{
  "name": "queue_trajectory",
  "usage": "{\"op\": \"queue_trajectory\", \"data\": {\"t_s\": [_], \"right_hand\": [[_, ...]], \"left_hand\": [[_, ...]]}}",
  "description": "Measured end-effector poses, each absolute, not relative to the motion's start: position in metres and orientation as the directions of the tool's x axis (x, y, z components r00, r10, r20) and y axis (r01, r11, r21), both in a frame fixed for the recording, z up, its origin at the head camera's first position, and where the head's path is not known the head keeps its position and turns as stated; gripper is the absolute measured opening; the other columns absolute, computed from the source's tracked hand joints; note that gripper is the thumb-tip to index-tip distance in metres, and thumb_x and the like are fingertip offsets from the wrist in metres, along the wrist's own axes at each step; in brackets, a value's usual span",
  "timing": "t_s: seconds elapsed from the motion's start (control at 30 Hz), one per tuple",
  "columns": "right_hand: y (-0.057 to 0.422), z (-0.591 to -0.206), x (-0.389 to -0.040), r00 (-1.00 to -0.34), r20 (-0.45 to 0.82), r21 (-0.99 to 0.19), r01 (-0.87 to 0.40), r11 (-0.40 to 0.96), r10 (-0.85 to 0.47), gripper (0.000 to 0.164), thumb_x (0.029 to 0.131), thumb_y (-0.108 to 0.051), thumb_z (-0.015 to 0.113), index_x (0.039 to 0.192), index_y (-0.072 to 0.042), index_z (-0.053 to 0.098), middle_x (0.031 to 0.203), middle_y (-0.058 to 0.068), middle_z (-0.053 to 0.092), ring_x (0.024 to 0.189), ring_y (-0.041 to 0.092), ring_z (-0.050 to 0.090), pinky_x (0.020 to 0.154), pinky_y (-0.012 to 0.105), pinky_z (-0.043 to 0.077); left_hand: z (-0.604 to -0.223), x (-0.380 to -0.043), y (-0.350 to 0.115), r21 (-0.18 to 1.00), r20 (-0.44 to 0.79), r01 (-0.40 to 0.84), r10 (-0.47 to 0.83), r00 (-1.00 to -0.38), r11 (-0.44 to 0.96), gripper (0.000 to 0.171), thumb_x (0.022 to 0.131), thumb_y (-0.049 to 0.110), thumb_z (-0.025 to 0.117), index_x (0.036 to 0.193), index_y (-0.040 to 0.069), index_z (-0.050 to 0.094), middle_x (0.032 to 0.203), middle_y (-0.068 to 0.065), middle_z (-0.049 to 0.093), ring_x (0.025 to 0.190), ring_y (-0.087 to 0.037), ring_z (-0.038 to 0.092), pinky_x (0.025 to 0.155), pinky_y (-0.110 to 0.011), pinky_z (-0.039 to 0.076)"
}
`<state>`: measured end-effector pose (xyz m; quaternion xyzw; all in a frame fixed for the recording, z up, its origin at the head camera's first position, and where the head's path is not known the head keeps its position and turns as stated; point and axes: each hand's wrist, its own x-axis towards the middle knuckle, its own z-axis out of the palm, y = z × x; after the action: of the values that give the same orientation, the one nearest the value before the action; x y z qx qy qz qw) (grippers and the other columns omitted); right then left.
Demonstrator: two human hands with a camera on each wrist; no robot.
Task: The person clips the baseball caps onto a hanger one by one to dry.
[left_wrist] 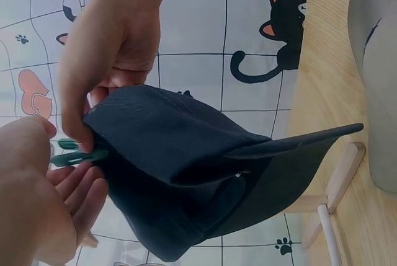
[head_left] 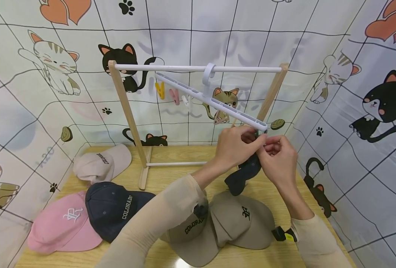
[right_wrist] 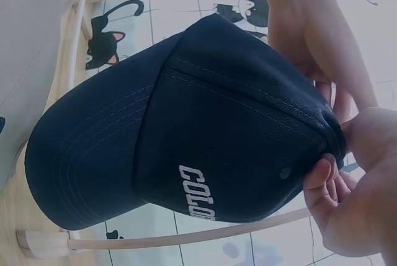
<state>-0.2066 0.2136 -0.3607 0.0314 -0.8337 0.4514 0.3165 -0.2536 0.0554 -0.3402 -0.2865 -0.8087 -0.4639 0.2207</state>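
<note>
A white hanger [head_left: 214,102] hooks over the rack's top rod, its right end tilted down toward me. Below that end hangs a navy cap [right_wrist: 223,117], brim downward, with white lettering on its front. My right hand [head_left: 279,158] pinches the top of the cap's crown. With its fingers around a green clothespin [left_wrist: 77,156], my left hand [head_left: 234,145] works right at the same spot. The clothespin's tip meets the cap's fabric in the left wrist view. Yellow [head_left: 160,90], pink [head_left: 174,96] and white clothespins [head_left: 186,101] hang beneath the hanger's left half.
The wooden rack [head_left: 125,108] stands at the back of the table [head_left: 181,152]. At left lie a pale cap [head_left: 95,163], a pink cap [head_left: 62,223] and another navy cap [head_left: 108,208]. Two khaki caps [head_left: 248,219] lie in front, one partly behind my left sleeve. Patterned curtain [head_left: 191,44] surrounds the table.
</note>
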Motion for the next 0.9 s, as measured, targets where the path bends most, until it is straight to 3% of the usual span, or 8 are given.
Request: {"op": "queue_trajectory", "data": {"t_s": [0.27, 0.57, 0.9], "right_hand": [[0.218, -0.362, -0.217, -0.839, 0.489, -0.773, -0.290, 0.564, 0.240, 0.026, 0.103, -0.025, 0.078, 0.110, 0.000, 0.072, 0.073, -0.027, 0.064, 0.067, -0.006, 0.063, 0.064, 0.014, 0.048], [0.217, -0.364, -0.227, -0.856, 0.460, -0.791, -0.273, 0.548, 0.237, 0.030, 0.103, -0.030, 0.078, 0.110, -0.002, 0.072, 0.073, -0.027, 0.064, 0.067, -0.003, 0.064, 0.064, 0.018, 0.048], [0.221, -0.366, -0.238, -0.856, 0.462, -0.786, -0.275, 0.553, 0.231, 0.030, 0.104, -0.031, 0.077, 0.111, -0.002, 0.072, 0.074, -0.025, 0.065, 0.069, -0.001, 0.063, 0.066, 0.020, 0.047]], "left_hand": [[-0.337, -0.239, 0.034, 0.655, 0.506, 0.588, 0.302, -0.808, 0.475, 0.035, 0.107, 0.044, 0.073, 0.123, 0.015, 0.086, 0.105, 0.001, 0.088, 0.091, -0.005, 0.082, 0.079, -0.014, 0.057], [-0.342, -0.223, -0.004, 0.686, 0.418, 0.532, 0.330, -0.846, 0.496, 0.043, 0.107, 0.042, 0.075, 0.136, 0.012, 0.082, 0.123, -0.006, 0.087, 0.112, -0.020, 0.084, 0.093, -0.037, 0.065], [-0.355, -0.210, -0.042, 0.689, 0.401, 0.517, 0.328, -0.856, 0.508, 0.046, 0.106, 0.040, 0.077, 0.141, 0.012, 0.078, 0.132, -0.006, 0.084, 0.124, -0.025, 0.080, 0.094, -0.042, 0.069]]}}
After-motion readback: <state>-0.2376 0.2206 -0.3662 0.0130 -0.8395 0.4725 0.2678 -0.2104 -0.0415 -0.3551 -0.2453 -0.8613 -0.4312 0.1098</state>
